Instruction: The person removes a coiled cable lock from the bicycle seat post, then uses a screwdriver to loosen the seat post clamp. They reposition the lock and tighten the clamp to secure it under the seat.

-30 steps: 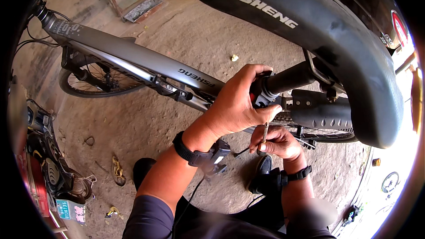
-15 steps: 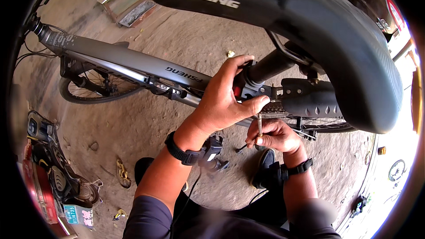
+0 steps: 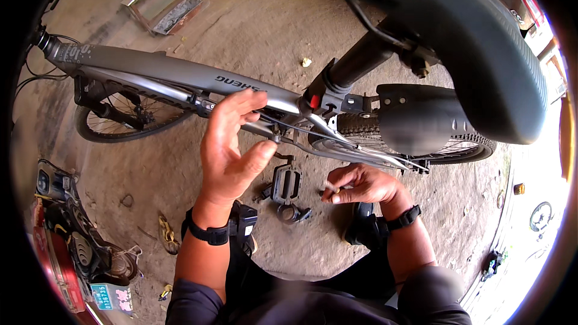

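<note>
Over the grey bicycle's frame (image 3: 162, 71), my left hand (image 3: 229, 150) is lifted with fingers apart and nothing in it. The seat post (image 3: 361, 60) rises from a clamp with a red piece (image 3: 315, 102), to the right of that hand. Below the rear wheel (image 3: 355, 125), my right hand (image 3: 364, 183) pinches a thin metal rod (image 3: 332, 188) between thumb and fingers. Blur and the fingers hide most of the rod, so its kind cannot be made out. The black saddle (image 3: 469, 54) fills the upper right, with a rear mudguard (image 3: 415, 117) beneath it.
A pedal (image 3: 287, 183) hangs below the frame, between my hands. Shoes and a red box (image 3: 57, 259) lie at the left. A framed panel (image 3: 159, 3) rests on the ground at the far left. My shoe (image 3: 361, 222) is under my right hand.
My left hand has let go of the seat post clamp and moved left, fingers spreading. My right hand has dropped slightly away from the frame, the rod still pinched. The saddle sits higher in view.
</note>
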The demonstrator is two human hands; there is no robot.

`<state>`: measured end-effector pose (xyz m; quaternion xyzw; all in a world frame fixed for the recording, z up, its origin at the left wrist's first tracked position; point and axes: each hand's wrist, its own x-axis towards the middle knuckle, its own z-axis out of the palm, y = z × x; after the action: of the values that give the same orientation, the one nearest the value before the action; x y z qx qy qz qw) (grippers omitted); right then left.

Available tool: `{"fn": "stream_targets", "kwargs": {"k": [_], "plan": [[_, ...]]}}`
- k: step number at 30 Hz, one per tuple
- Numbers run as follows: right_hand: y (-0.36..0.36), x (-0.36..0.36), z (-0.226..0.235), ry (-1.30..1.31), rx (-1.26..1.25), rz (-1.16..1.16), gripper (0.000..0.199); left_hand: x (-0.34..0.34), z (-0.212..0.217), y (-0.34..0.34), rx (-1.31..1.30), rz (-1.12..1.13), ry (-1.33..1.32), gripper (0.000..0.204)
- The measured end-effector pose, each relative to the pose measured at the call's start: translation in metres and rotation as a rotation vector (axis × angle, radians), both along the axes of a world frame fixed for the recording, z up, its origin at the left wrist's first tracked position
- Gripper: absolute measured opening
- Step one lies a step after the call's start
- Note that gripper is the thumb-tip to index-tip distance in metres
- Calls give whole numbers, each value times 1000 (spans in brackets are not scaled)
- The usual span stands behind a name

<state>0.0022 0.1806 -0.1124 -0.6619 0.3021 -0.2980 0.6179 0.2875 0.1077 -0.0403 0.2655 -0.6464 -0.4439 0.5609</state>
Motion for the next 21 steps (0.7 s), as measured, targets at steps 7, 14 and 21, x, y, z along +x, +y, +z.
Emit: {"fn": "stream_targets", "kwargs": {"k": [7, 14, 21], "plan": [[16, 20, -52, 307, 102, 345, 26, 30, -27, 9, 45, 76, 127, 66], [43, 46, -131, 622, 267, 502, 34, 67, -50, 15, 74, 216, 27, 64], [70, 67, -255, 814, 479, 173, 40, 111, -59, 17, 76, 263, -43, 59]]}}
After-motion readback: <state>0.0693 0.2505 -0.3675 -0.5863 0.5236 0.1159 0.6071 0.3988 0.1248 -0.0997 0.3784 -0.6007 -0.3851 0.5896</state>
